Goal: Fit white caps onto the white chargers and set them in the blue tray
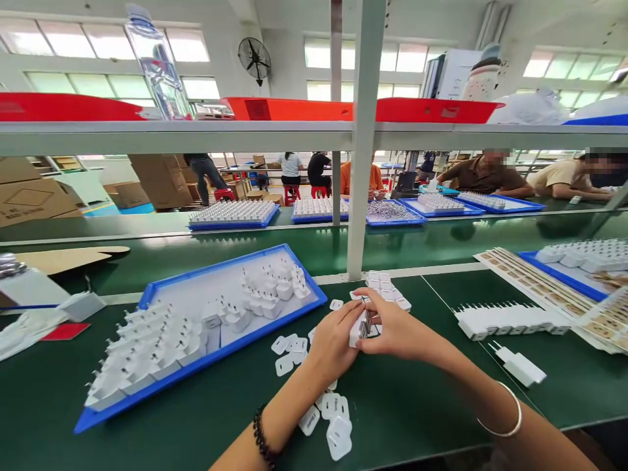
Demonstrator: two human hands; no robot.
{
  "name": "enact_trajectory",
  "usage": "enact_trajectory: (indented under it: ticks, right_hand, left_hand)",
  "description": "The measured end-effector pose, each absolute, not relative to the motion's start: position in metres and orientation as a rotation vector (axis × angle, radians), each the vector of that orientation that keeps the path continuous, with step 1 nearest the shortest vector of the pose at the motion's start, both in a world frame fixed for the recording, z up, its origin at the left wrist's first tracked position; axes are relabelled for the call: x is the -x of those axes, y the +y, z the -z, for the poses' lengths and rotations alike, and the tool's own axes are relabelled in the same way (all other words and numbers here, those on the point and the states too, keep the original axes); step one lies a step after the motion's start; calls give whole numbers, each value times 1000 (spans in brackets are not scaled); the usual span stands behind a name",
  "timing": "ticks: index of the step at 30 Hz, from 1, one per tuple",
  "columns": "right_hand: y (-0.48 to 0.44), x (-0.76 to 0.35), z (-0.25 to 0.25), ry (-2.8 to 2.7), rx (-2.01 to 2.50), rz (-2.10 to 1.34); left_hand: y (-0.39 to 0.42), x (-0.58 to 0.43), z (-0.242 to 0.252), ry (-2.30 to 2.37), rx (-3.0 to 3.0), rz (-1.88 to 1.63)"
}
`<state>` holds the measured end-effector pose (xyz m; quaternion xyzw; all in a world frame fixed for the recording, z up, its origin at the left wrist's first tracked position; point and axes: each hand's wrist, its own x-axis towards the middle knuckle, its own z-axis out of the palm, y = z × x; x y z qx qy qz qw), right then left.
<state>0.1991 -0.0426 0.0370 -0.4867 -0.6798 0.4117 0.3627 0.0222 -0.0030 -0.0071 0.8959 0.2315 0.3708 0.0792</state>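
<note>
Between my two hands is a white charger housing, with a darker inner side facing right. My left hand is closed round it from the left, and my right hand pinches it from the right with thumb and fingers. Loose white cover plates, some with slots and print, lie scattered under and beside my left forearm. Behind my hands sits a block of white square pieces. To the left, a blue tray holds many white chargers with pins pointing up.
On the right are a row of white chargers and a single charger lying on its side. Beyond them lie stacked cardboard strips. A grey post stands ahead, carrying a shelf with red trays. Several people sit across the line.
</note>
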Motion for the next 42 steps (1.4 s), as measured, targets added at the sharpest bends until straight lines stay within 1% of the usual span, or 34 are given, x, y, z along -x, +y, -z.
enact_trajectory:
  ticks: [2,4,7,11,18,23,27,30,32,37,42]
  right_hand:
    - [-33,-206,-36,-1731,1184,-1203]
    - [-25,-214,-32,-1682,1129,-1258]
    - [-19,-214,-20,-1611,1094,-1176]
    - [-20,-201,-4,-1588,1068,-1208]
    - [-18,-206,-6,-1576,1143,-1192]
    - [-16,-213,-9,-1394,1201,-1259]
    - [-18,-214,-11,-1242,1150,-1148]
    - [-23,-213,-18,-1171,1079,-1135]
    - [-27,-212,-23,-1156,1040,-1195]
    - [-37,-206,-28,-1176,942,-1480]
    - [-41,-192,-21,-1114,905,-1593]
  left_hand:
    - [1,-17,3,641,-2482,-1104]
    - [0,-13,-6,585,-2314,-1025]
    - [-5,-10,-23,566,-2213,-840]
    - [-13,-10,-32,596,-2174,-645]
    - [-18,-12,-25,697,-1876,-579]
    - [-11,-10,-20,739,-1844,-748]
    - [-5,-8,-18,757,-1885,-942]
    - [-4,-7,-17,725,-1899,-1076]
    - [-4,-7,-16,725,-1922,-1147]
    - [-3,-7,-10,700,-2063,-1331]
    - [-2,-7,-6,667,-2190,-1374]
